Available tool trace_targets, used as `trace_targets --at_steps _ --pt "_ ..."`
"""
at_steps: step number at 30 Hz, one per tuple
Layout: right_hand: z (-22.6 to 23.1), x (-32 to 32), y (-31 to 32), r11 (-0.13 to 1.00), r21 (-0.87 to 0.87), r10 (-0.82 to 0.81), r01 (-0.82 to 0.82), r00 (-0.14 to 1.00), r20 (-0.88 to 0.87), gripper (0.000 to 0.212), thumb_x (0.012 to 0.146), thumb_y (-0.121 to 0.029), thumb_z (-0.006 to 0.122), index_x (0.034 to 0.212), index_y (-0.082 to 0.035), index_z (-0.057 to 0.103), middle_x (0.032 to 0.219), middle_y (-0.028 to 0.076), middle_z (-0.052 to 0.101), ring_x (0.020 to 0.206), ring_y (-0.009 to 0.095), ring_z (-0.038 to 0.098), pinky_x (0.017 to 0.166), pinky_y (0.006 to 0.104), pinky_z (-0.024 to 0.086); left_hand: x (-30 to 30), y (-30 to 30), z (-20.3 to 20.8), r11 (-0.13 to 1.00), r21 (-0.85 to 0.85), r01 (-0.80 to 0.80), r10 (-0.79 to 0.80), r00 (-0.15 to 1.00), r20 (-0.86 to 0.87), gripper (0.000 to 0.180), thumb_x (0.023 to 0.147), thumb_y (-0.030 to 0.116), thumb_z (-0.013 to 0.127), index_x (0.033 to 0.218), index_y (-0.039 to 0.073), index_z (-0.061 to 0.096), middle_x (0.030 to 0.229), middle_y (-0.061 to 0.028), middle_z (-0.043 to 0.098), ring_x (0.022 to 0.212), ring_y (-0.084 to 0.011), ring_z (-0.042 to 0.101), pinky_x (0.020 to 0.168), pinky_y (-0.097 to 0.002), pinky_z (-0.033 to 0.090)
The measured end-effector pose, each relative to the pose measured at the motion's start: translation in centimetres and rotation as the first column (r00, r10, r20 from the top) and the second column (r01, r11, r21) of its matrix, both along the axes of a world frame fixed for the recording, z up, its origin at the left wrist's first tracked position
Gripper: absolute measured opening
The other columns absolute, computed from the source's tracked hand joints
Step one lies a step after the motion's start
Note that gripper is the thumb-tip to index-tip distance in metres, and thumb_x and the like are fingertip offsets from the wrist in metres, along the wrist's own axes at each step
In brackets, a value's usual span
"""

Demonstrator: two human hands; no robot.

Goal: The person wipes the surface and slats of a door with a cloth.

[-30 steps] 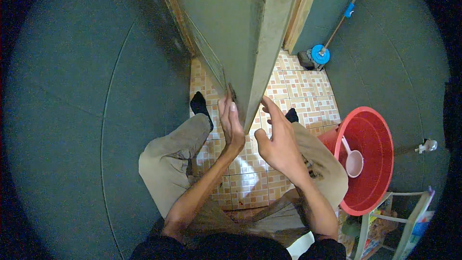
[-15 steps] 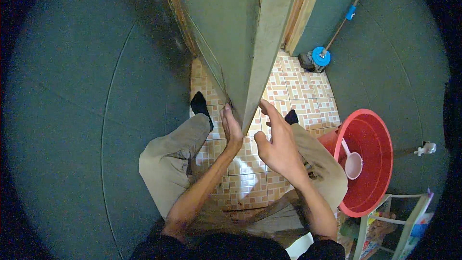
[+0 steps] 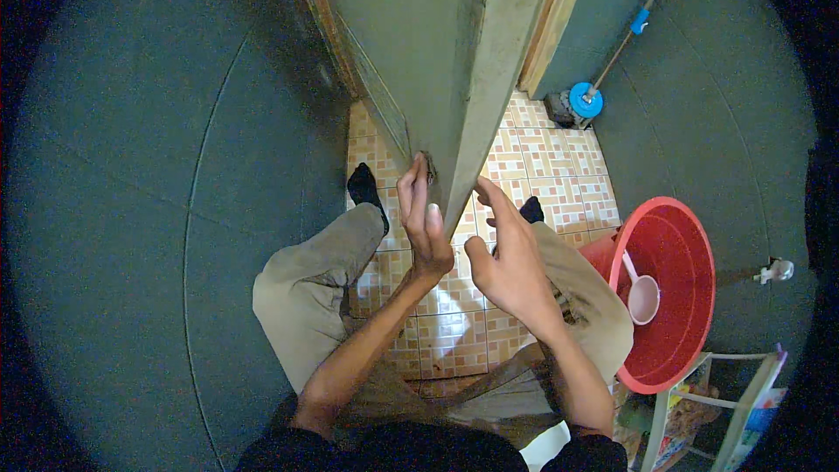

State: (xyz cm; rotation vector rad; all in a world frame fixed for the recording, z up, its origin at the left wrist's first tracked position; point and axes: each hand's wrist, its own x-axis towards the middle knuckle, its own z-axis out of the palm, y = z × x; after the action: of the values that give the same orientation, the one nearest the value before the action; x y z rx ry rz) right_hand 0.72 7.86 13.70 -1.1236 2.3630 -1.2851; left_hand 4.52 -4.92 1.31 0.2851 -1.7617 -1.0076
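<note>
A grey-green door (image 3: pixel 406 52) stands partway open in front of me, its narrow edge facing me between my knees. My left hand (image 3: pixel 425 223) rests against the door's left face near the lower part, fingers extended upward beside a dark worn patch (image 3: pixel 427 168). On the other side, my right hand (image 3: pixel 509 249) has its fingertips at the door's right side, partly hidden behind the edge. Its thumb is held apart from the fingers. I see nothing held in either hand.
At my right stands a large red tub (image 3: pixel 669 358) with a pale pink dipper (image 3: pixel 644 300) inside. A tap (image 3: pixel 774 271) juts from the right wall. A mop (image 3: pixel 585 100) leans in the far corner. A light-coloured rack (image 3: pixel 749 411) sits at lower right.
My left hand has turned and its fingers have shifted up along the door face, with the thumb now spread. The door edge has swung slightly right. My right hand has barely moved.
</note>
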Motion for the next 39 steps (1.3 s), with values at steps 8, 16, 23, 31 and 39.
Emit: trace_targets --at_steps 8,16,23,31,39 --pt "-0.4 -0.4 -0.1 0.999 0.013 -0.052 0.052 0.998 -0.035 0.072 0.080 -0.004 0.055 0.150 0.003 0.039 0.138 0.031 0.056 0.131 0.040 0.055 0.106 0.0456 0.047 -1.2 -0.7 -8.0 0.608 0.789 0.090 -0.246 0.966 0.079 0.055 0.110 0.031 0.032 0.147 -0.007 0.047 0.144 -0.0214 0.047 0.134 -0.0320 0.047 0.113 -0.0410 0.035" --pt "0.5 -0.5 0.0 0.999 0.018 -0.051 0.049 0.994 0.101 0.074 0.080 -0.007 0.057 0.148 0.013 0.036 0.144 0.036 0.048 0.137 0.047 0.047 0.120 0.0459 0.033 -0.5 0.4 0.4 0.959 0.280 0.047 -0.087 0.987 0.133 0.064 0.106 0.035 0.032 0.148 -0.012 0.042 0.141 -0.0277 0.048 0.135 -0.0395 0.045 0.115 -0.0459 0.034" --pt "-0.3 -0.2 -0.1 1.000 0.007 -0.025 0.025 0.999 0.026 0.072 0.079 -0.004 0.056 0.149 0.007 0.038 0.141 0.033 0.053 0.135 0.044 0.051 0.115 0.0470 0.039 -0.4 -0.1 -1.5 0.999 0.034 0.010 -0.010 1.000 0.003 0.068 0.104 0.035 0.029 0.151 -0.013 0.039 0.144 -0.0309 0.047 0.139 -0.0415 0.043 0.118 -0.0468 0.031" --pt "-0.4 0.1 -0.5 1.000 -0.009 -0.017 0.017 1.000 0.003 0.072 0.078 -0.001 0.054 0.149 0.003 0.041 0.140 0.029 0.056 0.134 0.039 0.053 0.111 0.0494 0.043 -1.3 -1.7 -10.8 0.670 0.741 0.044 -0.162 0.983 0.088 0.062 0.109 0.043 0.029 0.136 -0.007 0.054 0.134 -0.0212 0.057 0.125 -0.0314 0.053 0.109 -0.0417 0.038" --pt "-0.1 -0.4 0.2 1.000 0.010 0.012 -0.013 0.999 0.034 0.074 0.082 -0.007 0.059 0.149 0.011 0.034 0.146 0.036 0.046 0.140 0.048 0.044 0.121 0.0469 0.033 -0.6 0.1 0.1 0.984 0.173 -0.041 0.026 0.996 0.087 0.066 0.107 0.040 0.031 0.144 -0.012 0.048 0.136 -0.0265 0.053 0.132 -0.0372 0.049 0.114 -0.0433 0.035"
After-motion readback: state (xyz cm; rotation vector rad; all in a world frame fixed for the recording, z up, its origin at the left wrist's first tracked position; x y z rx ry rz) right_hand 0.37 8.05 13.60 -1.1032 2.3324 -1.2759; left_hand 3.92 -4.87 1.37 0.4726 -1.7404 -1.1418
